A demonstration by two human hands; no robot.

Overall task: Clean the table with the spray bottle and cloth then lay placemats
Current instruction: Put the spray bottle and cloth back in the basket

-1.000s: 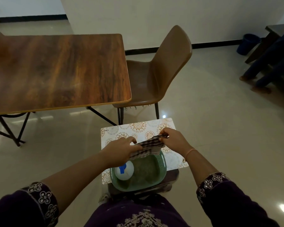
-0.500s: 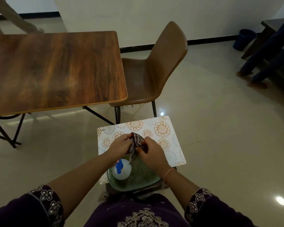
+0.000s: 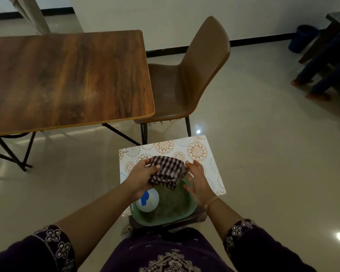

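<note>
The folded checked cloth point(image 3: 166, 170) is pinched at its left end by the left grip point(image 3: 140, 176), with the thumb laid on top and the fingers curled beneath. The right grip point(image 3: 197, 182) is spread, its fingers straight and relaxed, just beside the cloth's right edge. Whether it touches the fabric cannot be told. A thin bangle point(image 3: 211, 202) is worn on the right wrist.

The cloth is held in the lower centre of the frame, above the far rim of a green basket point(image 3: 161, 220). Inside the basket, at its left side and below the left grip, a white spray bottle point(image 3: 148, 202) with a blue top is seen from above. The basket is set on a patterned placemat point(image 3: 196, 152), pale with orange medallions, which juts out beyond the basket toward the top and right. Both are carried by a low dark stand point(image 3: 196, 216), of which only an edge is seen.

Dark embroidered sleeves point(image 3: 37, 250) fill the bottom corners of the frame.

The wooden bench point(image 3: 67, 79) on black metal legs occupies the upper left, well apart from the cloth. A brown chair point(image 3: 185, 81) is placed at its right end, above the placemat. Glossy pale floor tiles point(image 3: 263, 154) stretch to the right. In the upper right a blue bin point(image 3: 302, 39) stands against the wall, and another person's legs point(image 3: 318, 75) are seen near it.
</note>
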